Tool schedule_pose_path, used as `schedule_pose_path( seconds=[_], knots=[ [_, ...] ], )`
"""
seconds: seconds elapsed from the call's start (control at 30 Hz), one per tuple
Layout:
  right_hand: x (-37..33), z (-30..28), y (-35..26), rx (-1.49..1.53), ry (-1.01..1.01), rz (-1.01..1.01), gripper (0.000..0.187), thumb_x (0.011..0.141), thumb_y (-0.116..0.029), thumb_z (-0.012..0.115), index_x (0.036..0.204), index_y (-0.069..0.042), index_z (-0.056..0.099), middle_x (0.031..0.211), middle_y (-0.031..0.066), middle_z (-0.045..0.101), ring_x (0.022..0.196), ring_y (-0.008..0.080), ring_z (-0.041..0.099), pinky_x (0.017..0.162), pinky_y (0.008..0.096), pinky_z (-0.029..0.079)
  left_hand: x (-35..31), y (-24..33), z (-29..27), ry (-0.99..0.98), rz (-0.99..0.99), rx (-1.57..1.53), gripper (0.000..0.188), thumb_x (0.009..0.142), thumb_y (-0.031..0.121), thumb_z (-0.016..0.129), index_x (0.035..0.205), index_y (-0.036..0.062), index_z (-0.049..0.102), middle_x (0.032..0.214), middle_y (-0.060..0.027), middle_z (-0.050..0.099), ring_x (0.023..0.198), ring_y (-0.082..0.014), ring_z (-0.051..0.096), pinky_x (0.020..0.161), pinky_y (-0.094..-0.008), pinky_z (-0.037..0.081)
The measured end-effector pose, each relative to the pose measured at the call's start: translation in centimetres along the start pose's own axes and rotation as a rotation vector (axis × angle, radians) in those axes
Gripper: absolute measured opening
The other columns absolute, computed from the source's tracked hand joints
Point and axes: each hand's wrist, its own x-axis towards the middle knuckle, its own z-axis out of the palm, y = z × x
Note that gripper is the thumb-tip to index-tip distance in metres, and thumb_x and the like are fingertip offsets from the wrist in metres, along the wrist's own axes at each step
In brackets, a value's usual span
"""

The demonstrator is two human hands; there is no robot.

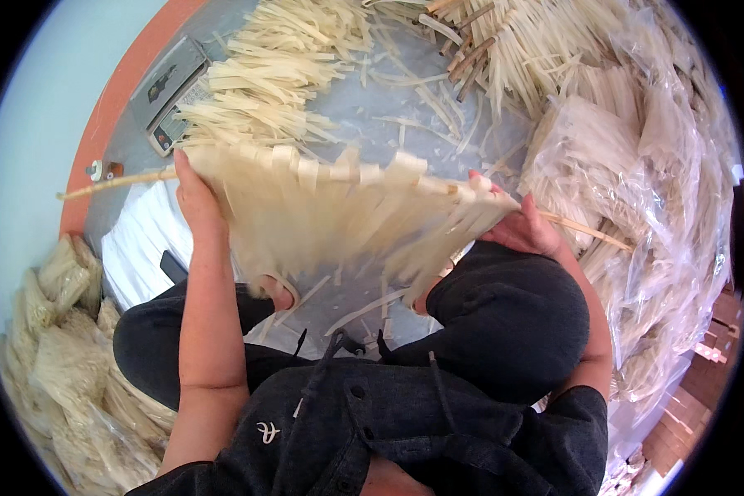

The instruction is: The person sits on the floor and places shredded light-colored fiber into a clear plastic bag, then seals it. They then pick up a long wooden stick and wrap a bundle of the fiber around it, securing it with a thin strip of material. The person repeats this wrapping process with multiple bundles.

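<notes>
A thin bamboo stick (pixel 116 183) spans the space in front of me, its ends poking out past both hands. Pale, flat noodle-like strips (pixel 322 202) hang in a row from it, blurred at their lower ends. My left hand (pixel 198 198) grips the stick and the edge of the strips at the left, thumb up. At the right, above my knee, my right hand (pixel 521 227) is closed around the stick near the last strips. The hanging strips partly hide my feet and the floor.
A heap of loose strips (pixel 264 74) lies ahead, beside a flat box (pixel 174 91). Bare sticks (pixel 471 58) rest at the far right. Plastic-bagged strips (pixel 636 182) pile up on the right, and more bags (pixel 83 364) stand at the left. A small bottle (pixel 103 171) stands by the wall.
</notes>
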Motion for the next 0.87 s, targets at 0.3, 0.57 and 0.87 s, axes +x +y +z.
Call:
schedule_pose_path(
  seconds=[0.3,0.57,0.87],
  knots=[
    [-0.3,-13.5,8.2,0.179,0.705,-0.161,0.033,0.093,-0.029,0.053,0.122,-0.014,0.052,0.123,0.0055,0.056,0.112,0.0208,0.053,0.096,0.0383,0.040,11.7,-16.3,-4.7,0.025,-0.179,1.034,0.071,0.088,0.059,0.042,0.118,-0.0042,0.054,0.112,-0.0176,0.058,0.101,-0.0257,0.054,0.090,-0.0389,0.042],
    [0.0,-10.4,8.5,-0.041,0.721,-0.025,0.030,0.091,-0.021,0.058,0.117,-0.007,0.057,0.105,0.0048,0.063,0.105,0.0175,0.057,0.090,0.0319,0.043,-9.6,-12.3,16.6,-0.840,0.866,0.811,0.039,0.081,0.025,0.064,0.117,0.0095,0.059,0.122,-0.0139,0.053,0.119,-0.0290,0.045,0.102,-0.0398,0.034],
    [-2.0,-11.5,7.9,-0.423,0.898,-0.281,0.025,0.089,-0.018,0.061,0.107,-0.001,0.063,0.105,0.0091,0.065,0.104,0.0190,0.057,0.094,0.0330,0.042,-11.9,-16.8,20.6,-0.874,1.044,1.094,0.005,0.073,0.010,0.052,0.078,0.0095,0.055,0.079,-0.0052,0.058,0.081,-0.0246,0.058,0.077,-0.0403,0.042]
  ],
)
